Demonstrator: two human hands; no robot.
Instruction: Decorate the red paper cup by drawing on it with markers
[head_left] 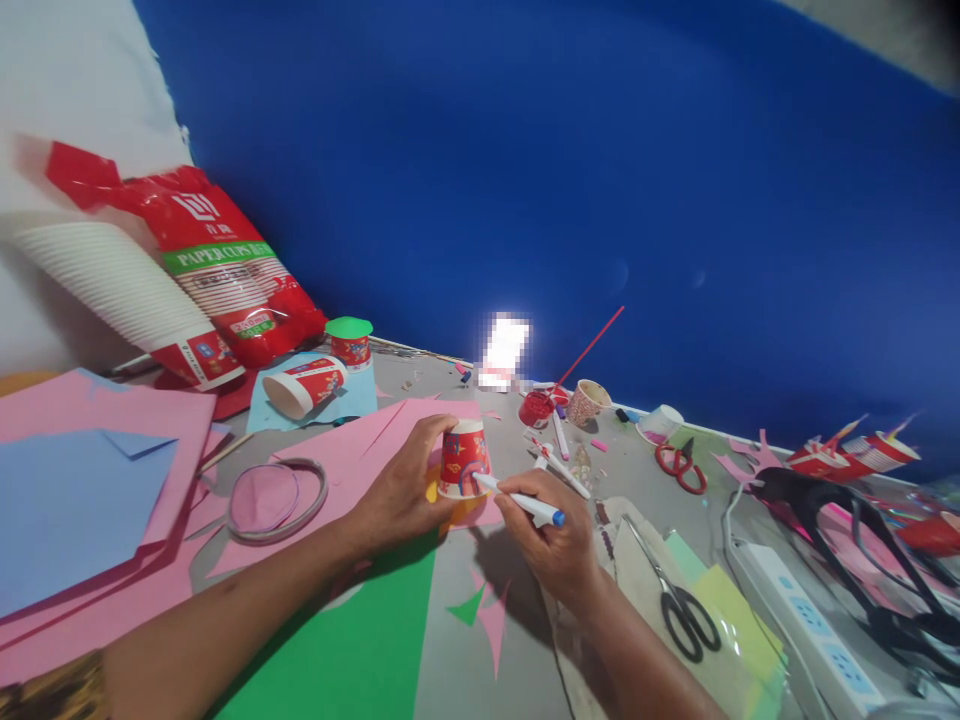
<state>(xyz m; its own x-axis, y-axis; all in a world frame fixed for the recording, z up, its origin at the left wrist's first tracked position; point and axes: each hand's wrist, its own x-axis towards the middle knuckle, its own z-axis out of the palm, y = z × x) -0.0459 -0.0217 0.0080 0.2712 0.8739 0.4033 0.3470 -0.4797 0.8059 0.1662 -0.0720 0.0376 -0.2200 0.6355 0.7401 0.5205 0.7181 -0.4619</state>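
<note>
My left hand [409, 475] is closed around the side of a red paper cup [463, 455], which stands upside down with its white base up. In my right hand [553, 525] is a white marker pen [525, 500] with a blue end. Its tip touches or nearly touches the cup's printed side; I cannot tell which. Orange paper [459, 512] shows beneath the cup. Pink paper [375, 450] lies behind my left hand, and green paper [352, 640] spreads under my left forearm.
A stack of paper cups [112, 290] leans beside a red cup bag [225, 265]. Black-handled scissors [679, 600] and red-handled scissors [682, 465] lie to the right, near a white power strip [810, 630]. A tape ring [319, 500] rests at left. A blue sheet [525, 150] hangs behind.
</note>
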